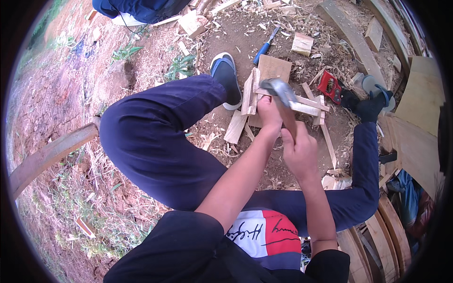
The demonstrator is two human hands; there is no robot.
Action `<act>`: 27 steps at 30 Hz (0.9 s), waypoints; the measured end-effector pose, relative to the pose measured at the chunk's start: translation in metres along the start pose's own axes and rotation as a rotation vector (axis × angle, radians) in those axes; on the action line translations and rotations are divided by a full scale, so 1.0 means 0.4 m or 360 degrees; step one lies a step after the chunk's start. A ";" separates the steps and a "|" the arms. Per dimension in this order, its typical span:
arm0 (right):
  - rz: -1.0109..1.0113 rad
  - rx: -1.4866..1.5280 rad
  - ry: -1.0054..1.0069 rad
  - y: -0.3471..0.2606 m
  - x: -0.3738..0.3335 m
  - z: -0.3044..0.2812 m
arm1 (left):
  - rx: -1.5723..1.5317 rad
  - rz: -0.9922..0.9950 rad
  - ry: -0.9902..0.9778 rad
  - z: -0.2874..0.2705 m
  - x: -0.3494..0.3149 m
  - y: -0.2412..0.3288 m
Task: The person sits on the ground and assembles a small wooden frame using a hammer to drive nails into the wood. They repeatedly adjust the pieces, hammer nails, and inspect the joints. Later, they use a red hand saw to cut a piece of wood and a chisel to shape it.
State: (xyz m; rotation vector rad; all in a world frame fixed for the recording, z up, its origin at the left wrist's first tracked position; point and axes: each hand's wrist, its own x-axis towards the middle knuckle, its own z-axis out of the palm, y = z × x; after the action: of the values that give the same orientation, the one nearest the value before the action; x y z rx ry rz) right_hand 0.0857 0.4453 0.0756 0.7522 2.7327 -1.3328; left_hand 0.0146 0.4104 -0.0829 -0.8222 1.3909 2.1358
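My right hand (pixel 300 150) is wrapped round the wooden handle of a hammer (pixel 288 118). The metal hammer head (pixel 279 89) is raised over a small frame of joined wooden pieces (pixel 309 107), close above my left hand. My left hand (pixel 269 113) is closed on the frame near its left end, its fingers partly hidden behind the hammer. At that end an upright wooden block (pixel 250 92) stands against the frame. A flat square board (pixel 275 67) lies beneath, on the ground between my feet.
A blue-handled chisel (pixel 266 47) lies beyond the board. A red saw handle (pixel 329 87) is by my right foot. Wood offcuts (pixel 302 44) and shavings litter the soil. Long planks (pixel 349 35) lie at the far right; a curved timber (pixel 54 153) is at the left.
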 end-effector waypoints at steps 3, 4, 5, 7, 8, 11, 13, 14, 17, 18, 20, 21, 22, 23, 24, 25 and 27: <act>0.0097 -0.0053 -0.0087 0.008 0.003 0.005 | 0.0121 0.0003 0.0046 -0.005 0.001 0.002; 0.0056 0.0047 -0.0013 -0.015 0.006 -0.016 | 0.0232 0.0074 0.0050 -0.003 0.004 -0.002; 0.0033 0.0142 0.0067 -0.039 0.004 -0.047 | 0.0131 0.0055 0.0018 0.005 0.001 0.001; -0.0048 0.0308 0.0238 -0.048 -0.010 -0.047 | 0.0002 0.0006 0.0056 0.009 -0.007 0.012; 0.0012 0.0119 0.0097 -0.031 -0.009 -0.035 | -0.0008 -0.0029 0.0025 0.007 -0.013 0.007; 0.0139 -0.0145 -0.0223 0.037 0.031 0.044 | -0.0162 -0.0077 -0.0120 0.001 -0.029 0.050; 0.0074 -0.0021 0.0016 0.024 0.030 0.005 | 0.0095 0.0045 -0.0086 0.024 -0.014 0.049; 0.0070 0.0050 0.0104 -0.013 0.023 -0.017 | 0.0238 0.0082 -0.0035 0.011 -0.019 0.032; -0.0060 0.0206 0.0257 -0.027 0.004 -0.035 | 0.0103 0.0008 -0.0040 0.002 0.003 0.013; -0.0119 0.0234 0.0311 -0.026 0.003 -0.038 | 0.0079 -0.0015 -0.0071 -0.003 0.007 0.012; 0.0007 -0.0025 0.0004 0.024 -0.006 -0.025 | 0.0126 -0.0091 0.0000 -0.006 -0.004 0.009; 0.0057 -0.0132 -0.0146 0.047 -0.004 0.001 | -0.0035 -0.0121 -0.0034 -0.021 0.031 0.007; 0.0107 -0.0239 -0.0296 0.064 -0.003 0.013 | 0.0075 -0.0191 -0.0049 -0.031 0.030 -0.016; 0.0037 -0.0112 -0.0147 0.035 -0.003 -0.003 | 0.0266 0.0078 -0.0101 -0.034 0.044 -0.036; 0.0023 0.0088 -0.0040 0.005 -0.004 -0.025 | 0.0467 0.0316 -0.0134 -0.060 0.040 -0.060; -0.0003 0.0215 0.0125 -0.006 -0.005 -0.042 | 0.0458 0.0073 -0.0059 -0.001 -0.016 0.020; -0.0054 0.0260 0.0215 -0.012 -0.006 -0.045 | 0.0119 -0.0047 -0.0094 0.002 0.005 0.004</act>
State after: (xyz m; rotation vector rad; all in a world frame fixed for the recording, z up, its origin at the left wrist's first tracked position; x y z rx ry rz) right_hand 0.0893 0.4551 0.0911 0.8392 2.7747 -1.5842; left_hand 0.0119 0.4105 -0.0831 -0.7409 1.4108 2.0565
